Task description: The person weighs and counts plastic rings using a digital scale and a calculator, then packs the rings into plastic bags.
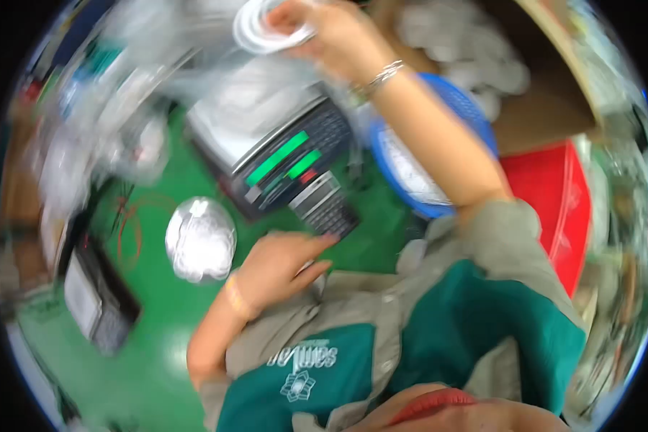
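"Right hand: how does it stand?"

"Fingers curled shut around a white coil, one side of the loop hanging past them. It's held up, past the scale, not set down."

"And the left hand?"

"Loosely open, gripping nothing I can see. Its index fingertip reaches the near edge of the calculator; whether it presses a key, I can't tell."

"How far along do things look?"

"One coil is in hand. A white bundle already lies on the green table, just beside the left hand. Between the hands, the scale's displays glow green, too blurred to read, with clear plastic over its top."

"Anything left farther out?"

"White stuff sits in the blue basket under the right forearm, and more pale pieces lie beyond it. I can't count them."
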Available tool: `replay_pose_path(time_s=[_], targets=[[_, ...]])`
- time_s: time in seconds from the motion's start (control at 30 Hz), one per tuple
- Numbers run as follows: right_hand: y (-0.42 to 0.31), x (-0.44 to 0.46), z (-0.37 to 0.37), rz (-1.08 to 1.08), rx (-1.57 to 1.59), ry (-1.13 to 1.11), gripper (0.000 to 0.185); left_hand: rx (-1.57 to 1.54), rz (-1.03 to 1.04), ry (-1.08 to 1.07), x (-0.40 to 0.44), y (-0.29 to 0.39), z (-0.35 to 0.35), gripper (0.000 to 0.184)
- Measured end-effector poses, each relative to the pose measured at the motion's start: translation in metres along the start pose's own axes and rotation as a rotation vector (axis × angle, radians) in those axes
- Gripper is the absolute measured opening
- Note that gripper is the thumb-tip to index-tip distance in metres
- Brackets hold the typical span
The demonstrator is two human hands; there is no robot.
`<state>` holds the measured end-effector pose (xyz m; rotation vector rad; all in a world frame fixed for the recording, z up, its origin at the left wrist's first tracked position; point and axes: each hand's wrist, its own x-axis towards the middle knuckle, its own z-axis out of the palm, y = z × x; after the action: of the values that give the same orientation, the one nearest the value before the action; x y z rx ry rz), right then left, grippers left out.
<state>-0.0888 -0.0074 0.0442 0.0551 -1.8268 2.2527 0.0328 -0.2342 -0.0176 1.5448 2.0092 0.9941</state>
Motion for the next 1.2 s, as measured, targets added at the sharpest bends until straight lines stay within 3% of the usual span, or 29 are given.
replay_pose_path(time_s=[0.03,0.1,0.17,0.27,0.33,0.4,0.43,0.47,0.57,0.67,0.87,0.9,0.97,1.07,1.2], targets=[[0.005,-0.009,-0.008,0.067,0.221,0.014,0.026,-0.009,0.001,-0.010,0.000,0.002,0.000,0.032],[-0.005,-0.039,-0.016,0.144,0.346,0.071,0.026,-0.043,-0.116,-0.065,0.004,0.009,-0.004,0.034],[-0.002,-0.066,-0.030,0.173,0.391,-0.039,0.027,-0.231,-0.208,0.051,0.006,0.009,-0.001,0.040],[0.004,-0.103,-0.030,0.264,0.189,-0.126,0.029,-0.742,-0.385,0.325,0.006,-0.001,0.005,0.066],[0.004,-0.126,-0.020,0.256,0.096,-0.267,0.032,-0.881,-0.372,0.461,0.010,-0.003,0.005,0.068],[0.003,-0.141,-0.014,0.120,-0.297,-0.384,0.033,-0.977,-0.368,0.435,0.014,-0.006,0.009,0.060],[0.004,-0.148,-0.009,0.180,-0.263,-0.403,0.030,-1.018,-0.388,0.406,0.015,-0.005,0.009,0.057],[0.008,-0.154,-0.005,0.145,-0.332,-0.391,0.028,-1.003,-0.435,0.443,0.018,0.000,0.010,0.038],[0.017,-0.163,-0.002,0.063,-0.471,-0.371,0.028,-0.986,-0.510,0.415,0.022,0.001,0.011,0.014],[0.014,-0.170,-0.007,0.004,-0.492,-0.313,0.024,-1.037,-0.505,0.452,0.026,-0.003,0.012,0.014],[0.009,-0.190,-0.022,0.190,-0.454,-0.390,0.022,-0.917,-0.531,0.462,0.038,-0.009,0.014,0.007],[0.006,-0.190,-0.023,0.030,-0.511,-0.389,0.020,-0.887,-0.466,0.465,0.043,-0.010,0.013,0.008],[-0.003,-0.198,-0.031,-0.026,-0.403,-0.412,0.019,-0.802,-0.319,0.426,0.055,-0.009,0.009,0.010],[-0.011,-0.196,-0.041,-0.294,-0.520,-0.298,0.019,-0.735,-0.379,0.401,0.076,0.006,0.002,0.013],[-0.029,-0.199,-0.058,-0.241,-0.347,-0.251,0.014,-0.773,-0.402,0.276,0.106,0.027,-0.004,0.017]])
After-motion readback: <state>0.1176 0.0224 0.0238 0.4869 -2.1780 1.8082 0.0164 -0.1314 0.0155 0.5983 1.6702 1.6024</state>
